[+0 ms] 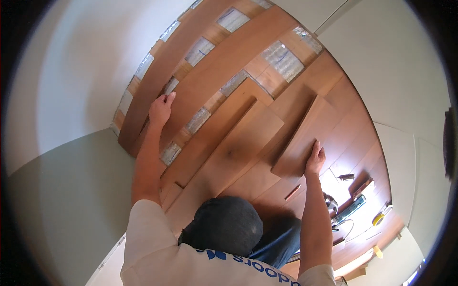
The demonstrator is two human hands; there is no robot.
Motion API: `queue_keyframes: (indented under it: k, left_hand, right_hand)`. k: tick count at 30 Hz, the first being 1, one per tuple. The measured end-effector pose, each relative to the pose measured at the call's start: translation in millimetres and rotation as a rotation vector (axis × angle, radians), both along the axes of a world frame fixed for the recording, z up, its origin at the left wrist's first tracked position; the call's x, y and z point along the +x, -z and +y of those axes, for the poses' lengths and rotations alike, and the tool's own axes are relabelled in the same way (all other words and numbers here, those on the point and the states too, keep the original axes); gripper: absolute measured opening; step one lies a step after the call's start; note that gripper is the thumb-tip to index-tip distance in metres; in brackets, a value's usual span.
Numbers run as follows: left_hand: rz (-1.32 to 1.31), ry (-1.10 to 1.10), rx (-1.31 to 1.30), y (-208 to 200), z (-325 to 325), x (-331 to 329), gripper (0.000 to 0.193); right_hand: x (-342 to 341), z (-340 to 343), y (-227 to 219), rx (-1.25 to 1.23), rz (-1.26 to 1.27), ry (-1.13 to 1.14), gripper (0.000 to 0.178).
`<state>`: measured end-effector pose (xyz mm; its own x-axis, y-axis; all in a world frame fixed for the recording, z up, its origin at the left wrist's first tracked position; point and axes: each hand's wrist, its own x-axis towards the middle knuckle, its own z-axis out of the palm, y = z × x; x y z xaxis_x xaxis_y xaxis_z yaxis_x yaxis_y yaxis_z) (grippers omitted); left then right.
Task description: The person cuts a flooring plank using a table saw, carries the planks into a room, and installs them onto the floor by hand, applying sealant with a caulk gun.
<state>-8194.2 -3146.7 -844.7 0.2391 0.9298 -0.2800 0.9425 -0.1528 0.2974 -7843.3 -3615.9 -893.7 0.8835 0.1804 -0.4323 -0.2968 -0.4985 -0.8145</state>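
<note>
My left hand [161,109] is closed at the edge of a long brown floorboard [143,102], at the gap beside a second long floorboard [210,59]. Both boards lie loose across pale battens, with silvery foil showing between them. On the right, my right hand [316,159] grips the lower right edge of a short floorboard [305,136]. That short board casts a dark shadow on the laid floor; whether it is fully lifted, I cannot tell. Between my arms another floorboard piece [243,138] rests on the boards, its end near my knee [224,226].
A red pencil [292,192] lies near my right forearm. Farther right are a teal caulking gun or similar long tool [349,209], a yellow tape measure [378,219] and small dark pieces. White walls [90,66] border the floor; bright light falls on its right side.
</note>
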Motion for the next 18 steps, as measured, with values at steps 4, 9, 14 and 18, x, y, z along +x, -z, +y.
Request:
queue_keyframes:
  k: [4, 9, 14, 18]
  left_hand:
    - [-0.050, -0.046, -0.085, -11, 20, -36, 0.077]
    - [-0.131, -0.135, -0.041, -25, 49, -69, 0.076]
    - [0.023, -0.193, 0.055, -40, 78, -52, 0.074]
    - [-0.138, -0.101, 0.043, -12, 127, -42, 0.071]
  right_hand:
    - [-3, 1, -7, -0.048, 0.020, -0.031, 0.059]
    - [0, -6, 8, -0.042, 0.030, 0.000, 0.055]
    - [-7, 0, 7, -0.065, -0.055, 0.009, 0.050]
    - [-5, -9, 15, -0.085, -0.100, 0.081, 0.054]
